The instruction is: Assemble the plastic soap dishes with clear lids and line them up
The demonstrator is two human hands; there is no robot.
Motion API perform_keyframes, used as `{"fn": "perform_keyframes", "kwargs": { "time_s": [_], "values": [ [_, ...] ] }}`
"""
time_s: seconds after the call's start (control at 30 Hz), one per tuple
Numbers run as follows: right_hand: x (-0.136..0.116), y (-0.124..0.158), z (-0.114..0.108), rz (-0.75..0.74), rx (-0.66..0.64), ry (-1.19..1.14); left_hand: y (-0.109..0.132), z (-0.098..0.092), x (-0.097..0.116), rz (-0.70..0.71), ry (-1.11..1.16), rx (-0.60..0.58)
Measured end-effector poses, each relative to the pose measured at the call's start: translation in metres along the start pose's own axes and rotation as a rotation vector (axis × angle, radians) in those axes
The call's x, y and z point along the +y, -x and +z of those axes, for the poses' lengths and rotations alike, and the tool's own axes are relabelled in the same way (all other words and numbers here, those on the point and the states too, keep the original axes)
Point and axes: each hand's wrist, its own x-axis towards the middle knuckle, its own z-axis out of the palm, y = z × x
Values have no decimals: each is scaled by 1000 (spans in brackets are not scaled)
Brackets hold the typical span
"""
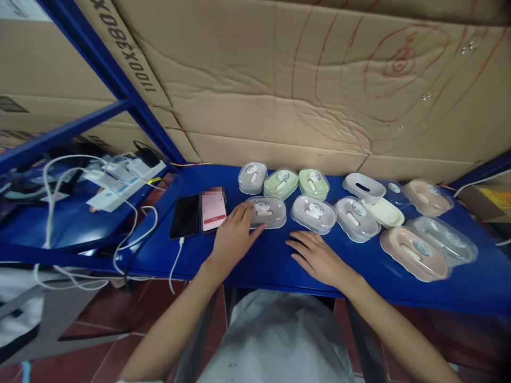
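Note:
My left hand point(235, 234) rests at the left end of a grey soap box point(275, 217) with a clear lid and a round label. Its fingers lie on the lid's left edge, and the thumb is spread along the front side, without a visible grip. On the blue table lies my right hand point(319, 259), fingers stretched out and holding nothing. Just beyond it sits another grey soap box point(324, 219). Farther right is a third lidded grey box point(365, 229). Behind these stand two green soap boxes point(275, 190) and a smaller-looking grey one point(258, 183).
To the right are pinkish soap boxes point(407, 263), a clear lid point(465, 249), a grey slotted tray point(349, 183) and a cream dish point(393, 217). Two phones point(184, 215) lie left, one lit. A power strip point(107, 199) with white cables is farther left. Cardboard point(239, 80) walls the back.

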Motion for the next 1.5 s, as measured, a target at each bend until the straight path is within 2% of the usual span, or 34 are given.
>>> {"fn": "perform_keyframes", "kwargs": {
  "time_s": [0.17, 0.33, 0.5, 0.63, 0.73, 0.83, 0.9, 0.97, 1.07, 1.2, 1.33, 1.43, 1.5],
  "values": [
    [1, 2, 0, -1, -6, 2, -20, 2, -25, 0, 8, -66],
    [1, 2, 1, 1, 7, 12, -38, 4, -54, 171, 149, -159],
    [-3, 2, -11, -58, 62, -22, -41, 5, -60, 252, 171, -174],
    [10, 11, -49, 7, 183, 23, -37, 4, -54, 211, 79, -132],
    [44, 30, -92, 209, 209, 177, -32, -3, -45, 197, 38, -117],
    [93, 56, -130, 557, 43, 392, -20, -15, -29, 255, 69, -137],
    [123, 70, -144, 743, -76, 478, -6, -22, -14, 297, 120, -167],
    [146, 78, -148, 854, -190, 480, 12, -25, 3, 326, 199, -191],
    [165, 77, -139, 921, -334, 422, 41, -20, 26, 371, 322, -262],
    [170, 67, -128, 946, -302, 381, 64, -3, 40, 330, 388, -267],
    [163, 64, -140, 907, -208, 284, 69, 5, 39, 258, 420, -215],
    [143, 66, -156, 853, -107, 209, 69, 5, 39, 220, 425, -198],
    [117, 66, -161, 784, 17, 156, 69, 6, 40, 207, 422, -192]
  ]
}}
